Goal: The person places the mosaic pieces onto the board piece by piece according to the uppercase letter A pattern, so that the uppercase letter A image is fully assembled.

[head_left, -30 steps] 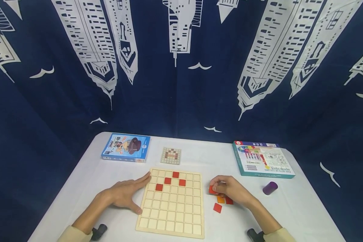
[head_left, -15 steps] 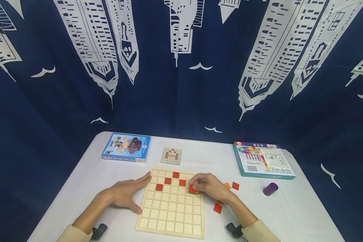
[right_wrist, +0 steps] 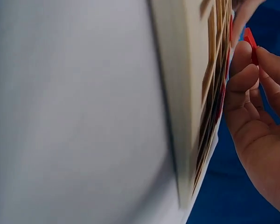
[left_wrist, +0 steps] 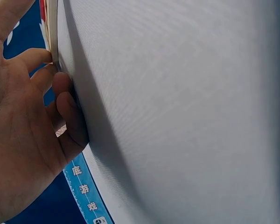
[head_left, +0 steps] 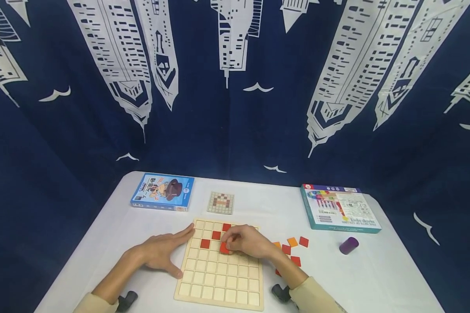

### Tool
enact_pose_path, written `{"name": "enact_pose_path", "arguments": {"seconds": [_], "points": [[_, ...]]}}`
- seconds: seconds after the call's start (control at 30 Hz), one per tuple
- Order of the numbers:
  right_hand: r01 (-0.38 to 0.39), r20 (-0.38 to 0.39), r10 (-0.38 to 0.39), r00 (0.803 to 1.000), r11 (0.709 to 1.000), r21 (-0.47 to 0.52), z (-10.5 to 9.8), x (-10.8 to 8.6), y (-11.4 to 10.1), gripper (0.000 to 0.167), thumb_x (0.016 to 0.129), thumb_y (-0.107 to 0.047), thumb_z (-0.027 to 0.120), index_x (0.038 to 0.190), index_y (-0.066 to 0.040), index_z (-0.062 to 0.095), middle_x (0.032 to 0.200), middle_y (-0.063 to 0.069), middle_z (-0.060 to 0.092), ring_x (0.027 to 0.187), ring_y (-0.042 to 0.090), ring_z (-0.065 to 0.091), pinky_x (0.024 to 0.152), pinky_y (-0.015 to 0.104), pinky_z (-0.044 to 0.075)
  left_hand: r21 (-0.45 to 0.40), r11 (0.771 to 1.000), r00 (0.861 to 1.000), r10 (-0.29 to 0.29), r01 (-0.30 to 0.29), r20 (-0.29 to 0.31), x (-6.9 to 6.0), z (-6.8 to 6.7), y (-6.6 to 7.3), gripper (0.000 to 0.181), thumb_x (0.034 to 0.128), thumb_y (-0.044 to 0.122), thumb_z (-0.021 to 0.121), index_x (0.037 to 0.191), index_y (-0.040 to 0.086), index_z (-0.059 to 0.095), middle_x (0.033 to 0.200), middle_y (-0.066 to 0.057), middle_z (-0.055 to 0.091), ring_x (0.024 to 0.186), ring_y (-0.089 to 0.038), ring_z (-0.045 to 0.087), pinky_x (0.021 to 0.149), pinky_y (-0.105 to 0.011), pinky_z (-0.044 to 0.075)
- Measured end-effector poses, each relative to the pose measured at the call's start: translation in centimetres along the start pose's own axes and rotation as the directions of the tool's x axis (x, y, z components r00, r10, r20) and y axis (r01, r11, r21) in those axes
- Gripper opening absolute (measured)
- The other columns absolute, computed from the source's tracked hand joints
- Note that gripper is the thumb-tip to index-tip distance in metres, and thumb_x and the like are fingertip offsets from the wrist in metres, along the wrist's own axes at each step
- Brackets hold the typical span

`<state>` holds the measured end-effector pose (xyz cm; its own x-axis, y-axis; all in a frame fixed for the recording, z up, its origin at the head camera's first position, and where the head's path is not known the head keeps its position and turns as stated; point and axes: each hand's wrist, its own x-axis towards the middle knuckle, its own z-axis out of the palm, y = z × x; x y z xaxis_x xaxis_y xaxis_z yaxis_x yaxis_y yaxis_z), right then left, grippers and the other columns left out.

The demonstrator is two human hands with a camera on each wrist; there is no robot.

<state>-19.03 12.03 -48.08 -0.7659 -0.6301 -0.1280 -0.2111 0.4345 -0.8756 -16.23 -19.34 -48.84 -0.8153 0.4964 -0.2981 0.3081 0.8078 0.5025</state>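
Observation:
My right hand (head_left: 247,241) pinches a red square tile (head_left: 224,248) over the wooden grid board (head_left: 219,280). In the right wrist view the same tile (right_wrist: 250,39) stands tilted between thumb and fingertips, above the board's surface. Three other red tiles, among them a leftmost one (head_left: 205,244), show in cells of the upper rows. Part of the upper right of the grid is hidden by the right hand. My left hand (head_left: 160,251) rests at the board's left edge with fingers and thumb spread, touching the rim.
Loose red and orange tiles (head_left: 292,241) lie right of the board, partly behind the right forearm. A pattern card (head_left: 221,203) lies beyond the board. A blue box (head_left: 162,191) stands back left, a teal-edged box (head_left: 340,208) back right, and a purple cylinder (head_left: 349,245) nearer.
My right hand has brought a red tile leftward from the loose tiles, across the board's right side to its upper middle. The left hand stays at the board's edge.

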Motion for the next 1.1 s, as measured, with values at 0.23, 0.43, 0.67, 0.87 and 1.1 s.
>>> {"name": "enact_pose_path", "arguments": {"seconds": [0.23,0.43,0.67,0.87,1.1], "points": [[0.048,0.023,-0.046,0.999,0.997,-0.066,1.5,1.5,-1.0,0.013,0.095,-0.011,0.067,0.103,-0.017,0.074,0.086,-0.004,0.071,0.074,0.011,0.067,0.074,0.023,0.052,0.007,1.0,1.0,0.007,-0.007,-0.004,0.1,0.1,-0.1,0.127,0.057,0.064,0.088,0.161,0.028,0.025,0.168,0.006,0.017,0.141,-0.038,0.043,0.103,-0.07,0.038],[0.08,0.05,-0.073,0.996,0.985,-0.15,2.0,2.2,-1.6,0.012,0.094,-0.013,0.069,0.102,-0.02,0.074,0.086,-0.008,0.068,0.078,0.004,0.064,0.075,0.022,0.052,0.007,1.0,1.0,0.013,-0.013,0.004,0.0,-0.1,0.0,0.126,0.0583,0.063,0.088,0.161,0.026,0.025,0.169,0.006,0.015,0.14,-0.04,0.043,0.103,-0.07,0.037],[0.087,0.071,-0.074,0.995,0.975,-0.202,2.0,3.0,-2.4,0.015,0.092,-0.008,0.071,0.103,-0.018,0.075,0.082,-0.011,0.067,0.075,0.002,0.059,0.074,0.02,0.051,0.014,1.0,1.0,0.017,-0.017,0.006,-0.1,-0.1,-0.1,0.126,0.059,0.064,0.087,0.161,0.026,0.025,0.169,0.007,0.013,0.141,-0.04,0.043,0.102,-0.071,0.037],[0.09,0.091,-0.073,0.993,0.974,-0.207,2.6,3.7,-2.7,0.015,0.091,-0.007,0.071,0.103,-0.016,0.075,0.079,-0.01,0.066,0.072,0.001,0.057,0.072,0.019,0.05,0.018,1.0,1.0,0.021,-0.021,0.006,-0.1,-0.1,-0.1,0.126,0.0592,0.064,0.087,0.161,0.025,0.025,0.169,0.007,0.013,0.141,-0.04,0.043,0.102,-0.073,0.035],[0.085,0.095,-0.061,0.994,0.958,-0.274,3.4,4.1,-3.1,0.012,0.091,-0.009,0.072,0.098,-0.018,0.073,0.075,-0.011,0.061,0.068,0.001,0.052,0.067,0.017,0.047,0.009,1.0,1.0,0.023,-0.023,0.008,-0.2,-0.3,0.2,0.125,0.0602,0.062,0.088,0.161,0.025,0.025,0.169,0.007,0.015,0.14,-0.039,0.043,0.102,-0.071,0.037]]}}
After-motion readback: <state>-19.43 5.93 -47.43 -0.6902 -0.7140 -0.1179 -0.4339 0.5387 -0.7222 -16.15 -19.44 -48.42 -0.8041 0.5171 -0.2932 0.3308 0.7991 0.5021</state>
